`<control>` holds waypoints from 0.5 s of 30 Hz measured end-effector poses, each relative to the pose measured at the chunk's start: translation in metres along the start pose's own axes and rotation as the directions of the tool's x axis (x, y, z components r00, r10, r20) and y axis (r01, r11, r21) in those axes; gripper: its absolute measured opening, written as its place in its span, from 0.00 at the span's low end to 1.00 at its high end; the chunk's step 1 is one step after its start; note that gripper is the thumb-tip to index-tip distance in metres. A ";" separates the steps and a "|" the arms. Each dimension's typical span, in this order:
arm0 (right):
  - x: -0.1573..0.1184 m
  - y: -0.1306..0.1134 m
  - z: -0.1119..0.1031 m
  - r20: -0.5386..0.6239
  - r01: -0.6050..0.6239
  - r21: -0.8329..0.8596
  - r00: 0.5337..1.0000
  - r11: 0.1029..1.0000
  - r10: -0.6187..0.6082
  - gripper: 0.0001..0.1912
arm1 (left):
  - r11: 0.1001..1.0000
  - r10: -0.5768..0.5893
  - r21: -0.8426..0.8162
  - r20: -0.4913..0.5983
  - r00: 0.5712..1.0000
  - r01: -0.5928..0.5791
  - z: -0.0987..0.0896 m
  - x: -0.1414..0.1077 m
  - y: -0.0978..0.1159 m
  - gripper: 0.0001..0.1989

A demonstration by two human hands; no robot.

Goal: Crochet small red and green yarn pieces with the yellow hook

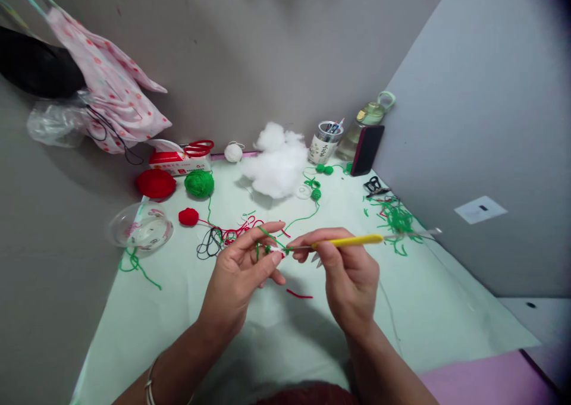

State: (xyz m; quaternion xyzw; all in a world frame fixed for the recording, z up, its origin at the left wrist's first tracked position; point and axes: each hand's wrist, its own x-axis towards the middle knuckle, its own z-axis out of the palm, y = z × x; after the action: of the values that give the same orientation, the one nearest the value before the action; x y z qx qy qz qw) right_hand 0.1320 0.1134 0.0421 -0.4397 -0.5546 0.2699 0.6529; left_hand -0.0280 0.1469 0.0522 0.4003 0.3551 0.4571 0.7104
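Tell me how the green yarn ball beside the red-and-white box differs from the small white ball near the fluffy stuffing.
The green yarn ball is plainly larger; the small white ball is much smaller. The green yarn ball sits nearer the person, while the small white ball lies farther back, by the wall. Both are roundish and rest untouched on the pale tabletop.

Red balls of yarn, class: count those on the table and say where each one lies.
2. The larger red ball lies left of the green ball; the smaller red ball lies nearer the person. The box might hide others.
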 end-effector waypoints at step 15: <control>0.003 0.001 0.005 0.001 0.031 0.100 1.000 0.994 -0.031 0.10 | 0.947 -0.174 -0.259 0.084 0.981 0.190 0.001 0.001 0.005 0.17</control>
State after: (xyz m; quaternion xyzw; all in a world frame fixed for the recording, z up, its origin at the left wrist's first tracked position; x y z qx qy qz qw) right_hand 0.1277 0.1174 0.0428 -0.3974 -0.5479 0.2876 0.6776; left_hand -0.0282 0.1490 0.0567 0.2804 0.3048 0.4208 0.8071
